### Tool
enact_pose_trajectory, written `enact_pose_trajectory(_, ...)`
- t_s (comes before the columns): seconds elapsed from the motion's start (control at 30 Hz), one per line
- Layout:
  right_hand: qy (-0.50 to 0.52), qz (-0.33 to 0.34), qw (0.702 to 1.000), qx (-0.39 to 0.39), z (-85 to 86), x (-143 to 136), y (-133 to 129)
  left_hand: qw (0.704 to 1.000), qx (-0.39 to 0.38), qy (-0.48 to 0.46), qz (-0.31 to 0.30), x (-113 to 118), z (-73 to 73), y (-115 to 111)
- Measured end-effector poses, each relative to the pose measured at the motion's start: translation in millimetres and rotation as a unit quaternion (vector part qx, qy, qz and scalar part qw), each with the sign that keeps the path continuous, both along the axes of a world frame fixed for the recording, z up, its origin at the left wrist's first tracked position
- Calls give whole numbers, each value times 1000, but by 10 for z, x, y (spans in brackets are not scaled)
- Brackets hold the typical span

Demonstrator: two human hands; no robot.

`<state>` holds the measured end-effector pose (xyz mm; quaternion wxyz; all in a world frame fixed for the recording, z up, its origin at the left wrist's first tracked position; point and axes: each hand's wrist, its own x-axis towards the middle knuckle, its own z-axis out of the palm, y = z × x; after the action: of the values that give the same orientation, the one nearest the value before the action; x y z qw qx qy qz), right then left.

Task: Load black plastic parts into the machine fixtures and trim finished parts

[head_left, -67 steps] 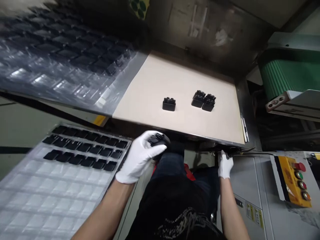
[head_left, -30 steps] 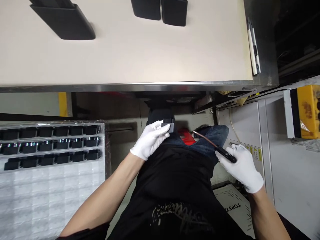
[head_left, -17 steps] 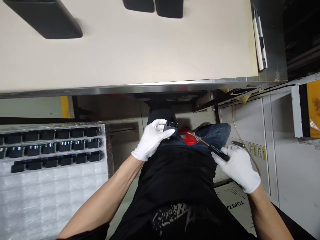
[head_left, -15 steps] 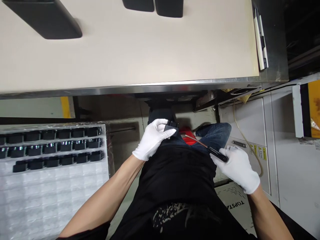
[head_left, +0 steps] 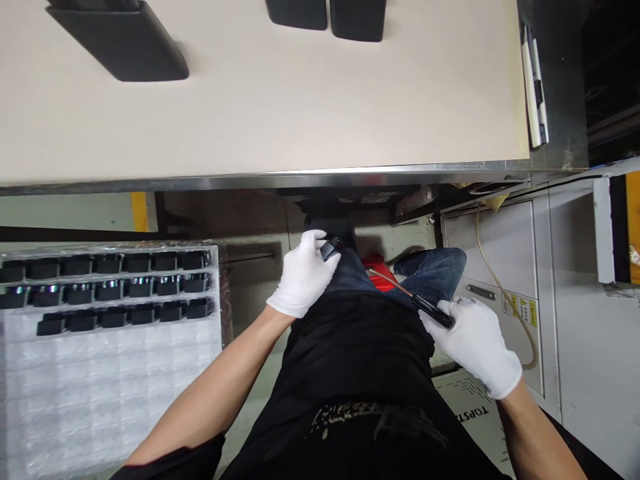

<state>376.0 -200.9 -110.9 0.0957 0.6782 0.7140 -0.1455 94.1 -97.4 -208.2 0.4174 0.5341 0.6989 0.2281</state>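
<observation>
In its white glove, my left hand [head_left: 306,272] grips a small black part [head_left: 330,249] between thumb and fingers, above my lap. My right hand [head_left: 473,337], also gloved, is closed around the black handle of a screwdriver-like tool [head_left: 433,310]. The tool's thin metal shaft points up and left, its tip apart from the black part. At the left, a clear plastic tray [head_left: 115,393] holds rows of similar black parts [head_left: 115,317].
A pale worktable [head_left: 300,113] with a metal front edge spans the top, bearing a large black holder [head_left: 125,43] and two black blocks [head_left: 357,17]. Grey cabinets [head_left: 495,247] with a hanging hose stand right. Something red [head_left: 377,270] lies between my legs.
My left hand has turned the black part, which now shows smaller and tilted. My right hand keeps its hold on the tool. The camera view has shifted slightly.
</observation>
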Motion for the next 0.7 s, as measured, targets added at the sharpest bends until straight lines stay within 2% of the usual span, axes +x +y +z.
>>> enact_pose_trajectory(0.17,-14,2,1000,14,51,-104,66,986,75,88,-122,-75,-89,-12)
enact_pose_trajectory(0.27,-8,-6,1000,7,59,-137,102,974,93,102,-182,-130,-92,6)
enact_pose_trajectory(0.33,1,-22,1000,0,59,-137,119,970,100,88,-203,-165,-61,21)
enact_pose_trajectory(0.4,26,-44,999,-16,68,-120,129,976,99,54,-188,-201,-3,40)
enact_pose_trajectory(0.47,58,-61,996,-36,94,-88,133,988,66,-10,-138,-252,66,66)
enact_pose_trajectory(0.53,93,-68,991,-62,133,-50,135,988,-12,-129,-79,-327,110,99)
enact_pose_trajectory(0.6,135,-67,983,-102,174,-7,142,954,-102,-279,-32,-422,104,134)
enact_pose_trajectory(0.7,186,-60,968,-155,206,63,176,871,-194,-451,-6,-555,15,167)
